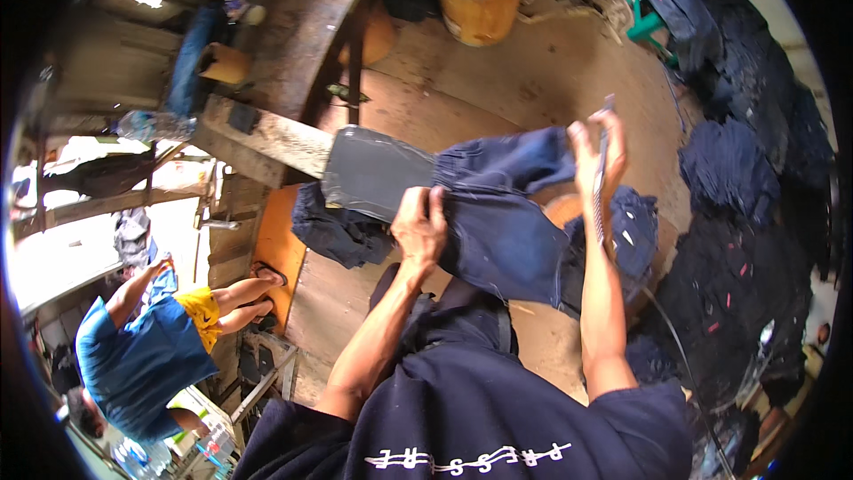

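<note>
A pair of dark blue denim trousers is spread in front of me, one end over a dark padded board. My left hand is closed on the cloth beside the board's edge. Further right, my right hand is raised at the far end of one trouser leg. Its fingers are closed on a thin, grey patterned strip that runs down along my wrist. Whether these fingers also touch the denim, I cannot tell.
The board sits on a wooden beam. Dark garments lie heaped on the right; another bundle hangs below the board. A yellow bucket stands at the back. At lower left is a person in a blue shirt. A cable runs at lower right.
</note>
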